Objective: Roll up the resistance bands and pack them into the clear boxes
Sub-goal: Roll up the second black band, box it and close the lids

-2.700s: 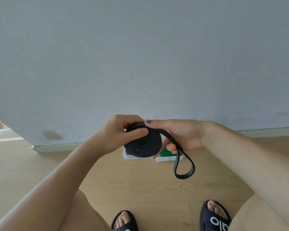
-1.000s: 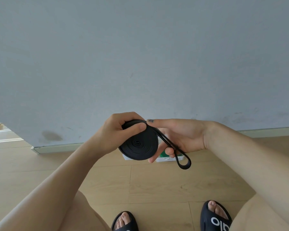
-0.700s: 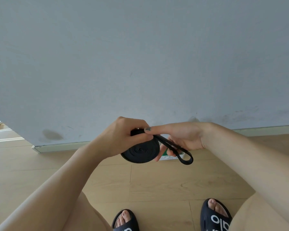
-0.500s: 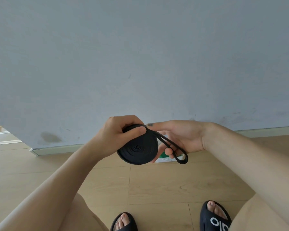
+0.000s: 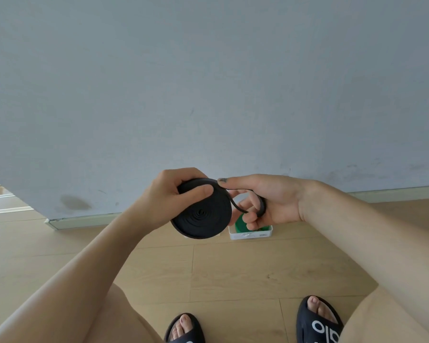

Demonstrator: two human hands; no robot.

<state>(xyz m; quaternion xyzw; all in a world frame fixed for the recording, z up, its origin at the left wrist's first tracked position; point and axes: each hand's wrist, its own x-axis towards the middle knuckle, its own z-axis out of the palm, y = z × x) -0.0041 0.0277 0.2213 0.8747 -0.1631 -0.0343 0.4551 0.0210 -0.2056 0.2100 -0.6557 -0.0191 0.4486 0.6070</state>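
At the far left of the frame I see a strip of pale wooden floor (image 5: pixel 22 243) under a grey wall (image 5: pixel 208 82) that fills the whole upper half.

Moving toward the centre, my left hand (image 5: pixel 164 196) comes in from the lower left. Its fingers are curled over the top edge of a black resistance band (image 5: pixel 202 215) that is wound into a flat, tight coil, and its thumb (image 5: pixel 198 191) presses on the coil's face, so the roll is pinched firmly.

Just right of the coil, my right hand (image 5: pixel 270 201) comes in from the lower right. Its forefinger is stretched toward the coil's upper rim, while the lower fingers are curled round the last short loop of the band, which runs from the rim into that hand. A second ago this tail hung as a longer loop below the hand; now it is drawn up short. I judge the rolling is nearly finished, with only this last bit left to lay on.

Below the right hand, at centre frame, a clear box (image 5: pixel 250 235) sits on the floor by the wall, with a green rolled band (image 5: pixel 240 225) already inside. Whether a second box lies behind the coil I cannot tell here.

Along the bottom edge, toward the right, are my two feet in black slides (image 5: pixel 317 323).
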